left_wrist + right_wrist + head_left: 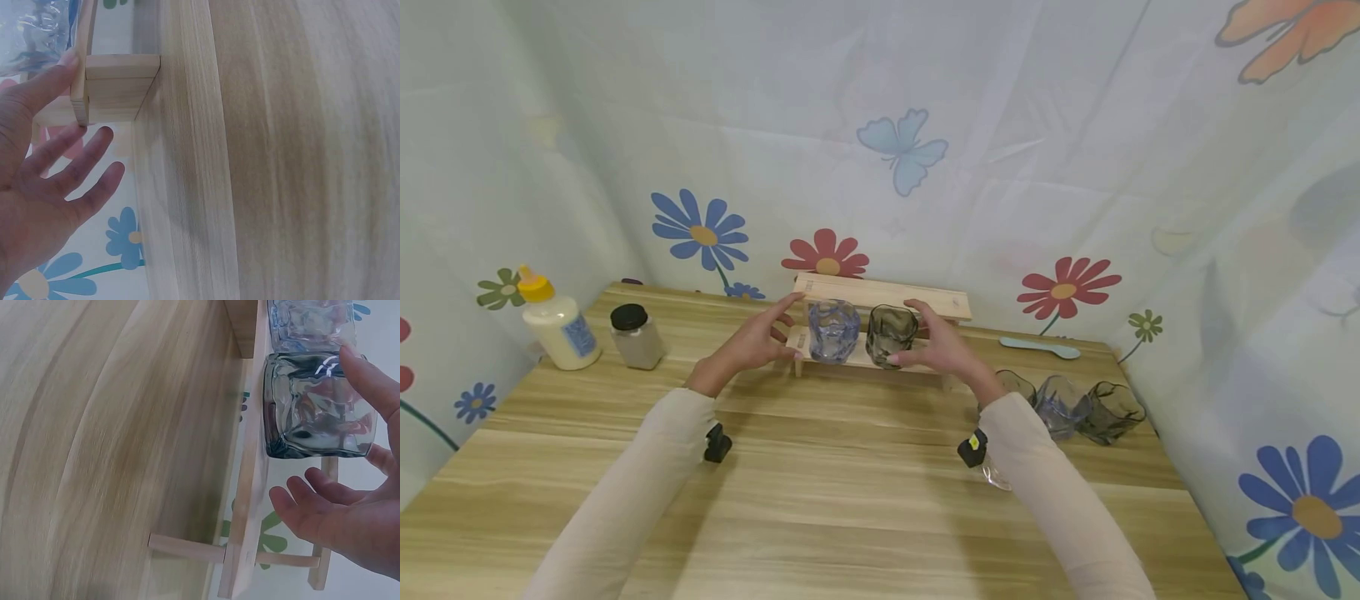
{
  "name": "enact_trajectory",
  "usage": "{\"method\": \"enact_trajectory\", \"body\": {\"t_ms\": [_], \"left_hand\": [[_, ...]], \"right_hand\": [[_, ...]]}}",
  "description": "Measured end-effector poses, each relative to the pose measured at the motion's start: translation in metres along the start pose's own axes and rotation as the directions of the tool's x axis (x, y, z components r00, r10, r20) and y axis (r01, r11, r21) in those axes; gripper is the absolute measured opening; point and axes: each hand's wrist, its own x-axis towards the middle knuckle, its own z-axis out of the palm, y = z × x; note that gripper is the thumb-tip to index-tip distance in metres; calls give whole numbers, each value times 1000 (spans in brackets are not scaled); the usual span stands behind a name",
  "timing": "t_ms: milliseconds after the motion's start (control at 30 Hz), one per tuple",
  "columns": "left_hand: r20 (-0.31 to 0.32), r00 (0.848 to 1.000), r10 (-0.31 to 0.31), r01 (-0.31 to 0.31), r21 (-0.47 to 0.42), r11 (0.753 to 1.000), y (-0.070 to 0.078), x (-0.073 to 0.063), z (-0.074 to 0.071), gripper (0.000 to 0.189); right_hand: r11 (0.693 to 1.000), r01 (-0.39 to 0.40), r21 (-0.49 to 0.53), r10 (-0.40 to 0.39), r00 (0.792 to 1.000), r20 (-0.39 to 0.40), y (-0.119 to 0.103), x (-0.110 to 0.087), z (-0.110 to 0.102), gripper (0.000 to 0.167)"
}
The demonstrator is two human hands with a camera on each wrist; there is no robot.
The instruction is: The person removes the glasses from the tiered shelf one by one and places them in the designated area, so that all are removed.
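A small two-tier wooden rack stands at the back of the table. On its lower shelf, a bluish clear glass sits to the left of a smoky grey glass. My right hand holds the grey glass between thumb and index finger, with the other fingers spread apart from it in the right wrist view. At the rack's left end is my left hand; its thumb touches the lower shelf's end beside the bluish glass, and its remaining fingers are loosely extended.
To the right, several wavy glasses, including a grey glass and a bluish glass, stand partly behind the right forearm. A pale blue spoon lies behind them. A glue bottle and black-lidded jar stand at the left.
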Motion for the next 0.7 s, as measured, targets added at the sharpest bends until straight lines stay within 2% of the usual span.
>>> {"method": "enact_trajectory", "body": {"t_ms": [300, 567, 700], "left_hand": [[2, 1000, 4, -4, 3, 1000, -1, 1, 0, 103], [1, 1000, 4, -4, -4, 1000, -2, 0, 0, 102], [2, 1000, 2, -2, -4, 1000, -2, 1, 0, 102]], "right_hand": [[999, -6, -34, 6, 1000, -18, -2, 7, 8, 102], [1000, 19, -17, -20, 997, -75, -2, 12, 19, 96], [1000, 6, -9, -6, 994, -109, -3, 14, 25, 94]]}}
